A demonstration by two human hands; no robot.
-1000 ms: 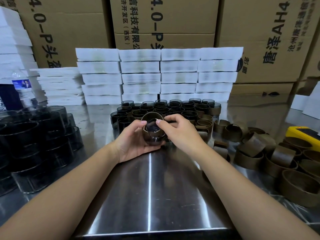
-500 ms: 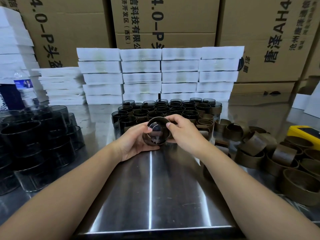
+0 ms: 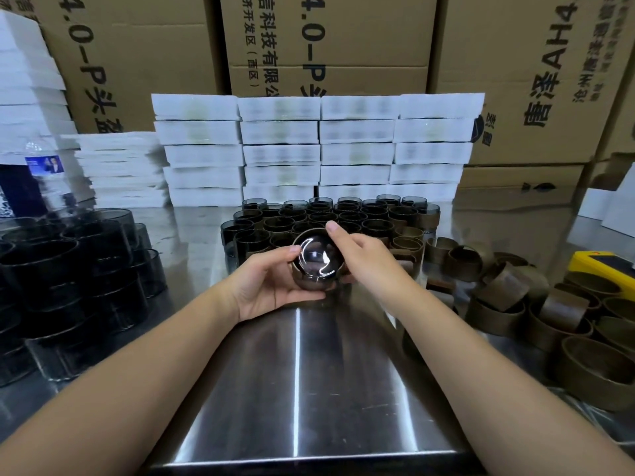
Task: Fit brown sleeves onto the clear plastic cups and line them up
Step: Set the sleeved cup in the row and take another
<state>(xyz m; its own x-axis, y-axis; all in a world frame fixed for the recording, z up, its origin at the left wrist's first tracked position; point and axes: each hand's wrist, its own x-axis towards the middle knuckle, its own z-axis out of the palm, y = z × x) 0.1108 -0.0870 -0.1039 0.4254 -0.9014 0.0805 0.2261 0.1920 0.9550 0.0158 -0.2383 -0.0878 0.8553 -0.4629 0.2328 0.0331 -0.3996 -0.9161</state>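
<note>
Brushed steel table [image 3: 299, 389]; printed cartons [image 3: 326, 46] and stacked white foam trays [image 3: 281, 132] at the far side. Cup [image 3: 316, 259] held above table centre, just near of the block of sleeved cups [image 3: 343, 218]. Its axis runs near-far and is tilted, with a glossy round end facing the camera. Left hand [image 3: 268, 286] cradles it from below, thumb on the rim. Right hand [image 3: 367, 255] grasps its right side. Matte brown sleeves [image 3: 515, 293] lie loose at right; bare cups [image 3: 68, 269] at left.

Cardboard cartons [image 3: 343, 39] wall in a steel table [image 3: 309, 389] stacked with white boxes [image 3: 280, 132].
</note>
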